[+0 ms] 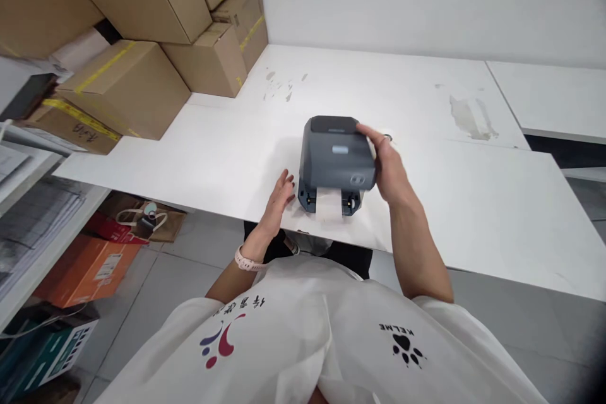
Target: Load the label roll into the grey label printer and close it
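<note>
A dark grey label printer (337,154) stands on the white table (426,202) in front of me. Its lid appears partly raised, and a strip of white label paper (328,203) shows in the gap at the front. My right hand (389,164) grips the lid along its right side, fingers reaching to the top corner. Left of the printer, my left hand (278,202) is open, its fingertips close to the printer's lower side; whether they touch it I cannot tell. A pink watch band (249,261) is on the left wrist.
Cardboard boxes (127,85) with yellow tape are stacked at the table's left end. A white shelf (28,221) holding papers stands at lower left. An orange box (89,268) sits on the floor beside it. A white wall (402,0) runs behind the table.
</note>
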Available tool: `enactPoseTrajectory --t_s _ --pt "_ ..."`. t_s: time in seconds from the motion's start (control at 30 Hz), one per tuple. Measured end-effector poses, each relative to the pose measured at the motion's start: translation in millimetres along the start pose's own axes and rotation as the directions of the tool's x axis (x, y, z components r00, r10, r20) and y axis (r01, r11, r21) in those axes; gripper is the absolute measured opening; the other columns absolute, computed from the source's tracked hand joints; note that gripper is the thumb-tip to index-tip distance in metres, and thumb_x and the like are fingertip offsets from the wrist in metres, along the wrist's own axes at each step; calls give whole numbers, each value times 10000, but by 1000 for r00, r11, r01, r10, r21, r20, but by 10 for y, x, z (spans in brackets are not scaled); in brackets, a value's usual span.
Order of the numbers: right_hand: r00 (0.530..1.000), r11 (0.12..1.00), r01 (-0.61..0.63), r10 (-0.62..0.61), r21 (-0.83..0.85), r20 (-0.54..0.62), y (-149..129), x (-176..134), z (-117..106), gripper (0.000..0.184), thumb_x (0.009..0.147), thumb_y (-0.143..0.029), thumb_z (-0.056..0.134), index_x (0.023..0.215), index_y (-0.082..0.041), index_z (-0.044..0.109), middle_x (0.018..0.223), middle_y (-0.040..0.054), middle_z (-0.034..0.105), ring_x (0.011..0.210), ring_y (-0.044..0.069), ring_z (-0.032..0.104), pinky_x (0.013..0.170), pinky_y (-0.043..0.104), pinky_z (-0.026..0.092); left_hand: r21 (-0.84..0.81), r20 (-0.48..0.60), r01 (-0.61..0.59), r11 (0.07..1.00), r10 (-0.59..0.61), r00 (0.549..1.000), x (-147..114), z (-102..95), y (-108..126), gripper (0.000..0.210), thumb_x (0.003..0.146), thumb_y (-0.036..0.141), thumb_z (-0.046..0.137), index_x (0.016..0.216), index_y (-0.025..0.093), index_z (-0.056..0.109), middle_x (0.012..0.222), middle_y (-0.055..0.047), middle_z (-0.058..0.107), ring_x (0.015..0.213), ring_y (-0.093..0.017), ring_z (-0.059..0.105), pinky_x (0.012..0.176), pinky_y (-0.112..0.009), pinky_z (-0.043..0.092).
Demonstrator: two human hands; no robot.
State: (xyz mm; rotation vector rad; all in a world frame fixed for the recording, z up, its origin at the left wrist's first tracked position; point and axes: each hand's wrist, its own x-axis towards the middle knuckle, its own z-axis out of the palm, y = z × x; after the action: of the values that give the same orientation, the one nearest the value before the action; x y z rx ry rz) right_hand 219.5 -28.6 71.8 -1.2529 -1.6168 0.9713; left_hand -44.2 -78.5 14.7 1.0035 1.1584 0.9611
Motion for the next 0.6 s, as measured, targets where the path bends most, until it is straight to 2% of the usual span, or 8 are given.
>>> enactPoseTrajectory --t_s 0.1,0.17,0.23,0.33,0.43,0.5,0.6 --pt "996 1000 -23 25 19 -84 124 -347 198 699 957 -744 549 1572 -421 478 1750 -36 337 1646 337 250 1282 565 387 49 -25 -64 997 65 998 69 72 173 787 980 707 488 1664 370 290 1792 -27 257 1659 -287 250 1314 -469 319" --pt "990 995 -69 77 73 -118 249 -449 295 770 943 -681 629 1627 -430 379 1782 -33 257 1658 320 224 1284 562 394 75 -39 -62 995 65 997 121 177 235 835 947 681 588 1662 377 282 1803 -8 217 1672 -298 203 1306 -447 339" --pt "978 979 -134 156 155 -140 379 -498 359 884 931 -664 655 1677 -447 234 1794 -36 218 1660 304 227 1288 548 401 71 -39 -24 997 26 999 160 283 233 913 896 631 701 1661 363 281 1796 -21 240 1657 -326 248 1270 -421 401" --pt "955 929 -260 287 262 -70 515 -541 410 970 921 -679 647 1703 -421 133 1765 -6 310 1620 304 340 1284 542 419 16 0 37 999 -37 999 165 376 164 871 895 554 729 1633 300 343 1723 -79 401 1568 -342 424 1217 -422 466" --pt "927 866 -354 375 354 9 551 -573 446 929 924 -675 628 1694 -352 219 1699 36 445 1546 316 470 1249 528 473 -22 34 51 998 -50 998 139 395 123 758 906 502 714 1565 244 440 1620 -113 539 1486 -340 522 1181 -441 492" --pt "930 863 -336 368 377 -12 549 -580 470 900 918 -657 640 1675 -334 276 1689 39 462 1531 313 489 1245 510 480 -26 21 25 999 -25 999 141 393 129 736 888 479 730 1530 219 480 1570 -124 588 1453 -339 550 1164 -441 498" --pt "951 899 -269 305 346 -55 561 -571 497 893 916 -660 631 1670 -334 281 1695 34 451 1537 309 478 1245 513 475 -6 15 -42 999 42 999 170 377 151 710 882 484 729 1501 213 512 1529 -124 622 1416 -328 573 1144 -431 500"
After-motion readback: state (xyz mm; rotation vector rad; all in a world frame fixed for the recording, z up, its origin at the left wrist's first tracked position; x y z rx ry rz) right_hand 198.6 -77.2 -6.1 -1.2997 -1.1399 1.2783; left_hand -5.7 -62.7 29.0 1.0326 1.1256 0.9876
